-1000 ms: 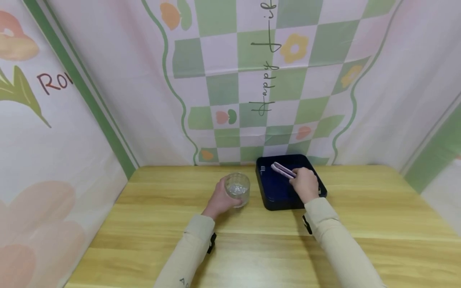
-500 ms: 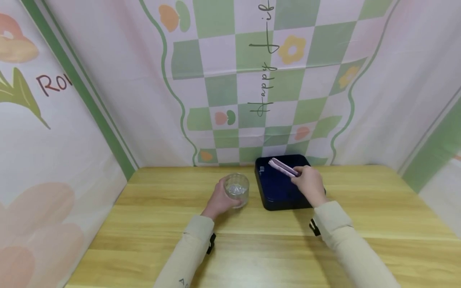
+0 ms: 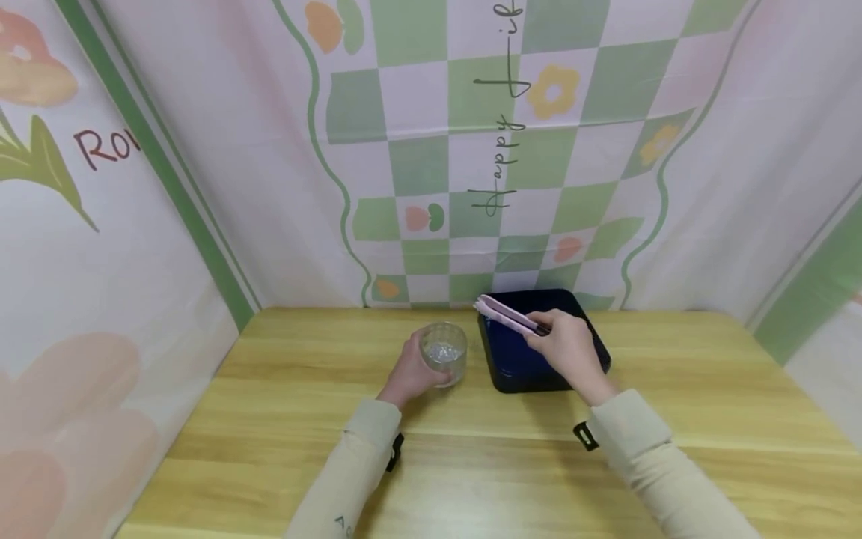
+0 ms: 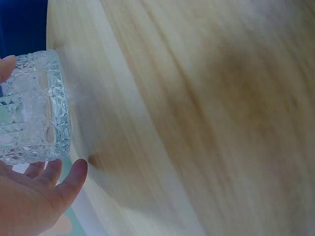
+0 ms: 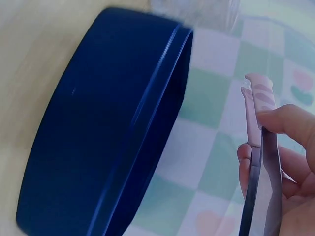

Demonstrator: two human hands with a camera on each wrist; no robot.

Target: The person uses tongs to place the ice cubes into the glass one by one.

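My left hand (image 3: 409, 374) grips a clear glass tumbler (image 3: 453, 362) with a textured pattern. Its thumb lies on the near side. In the left wrist view the tumbler (image 4: 34, 108) fills the left side, with fingers (image 4: 74, 179) along its lower side. My right hand (image 3: 569, 348) pinches a pair of pink tongs (image 3: 506, 314) above the dark blue tray (image 3: 498, 374), their tips pointing left over its far left corner. The right wrist view shows the tongs' (image 5: 261, 96) tips close together, thumb on one arm. I cannot tell whether a small clear piece sits between the tips.
The tray stands right of the tumbler, near the back edge of the wooden table (image 3: 471, 479). Just behind it hangs a checkered fabric backdrop (image 3: 471, 157), with a side curtain (image 3: 81, 284) on the left.
My right hand has lifted the tongs from inside the tray and moved them left, so their tips now hang over its far left corner. The left hand and tumbler have stayed put.
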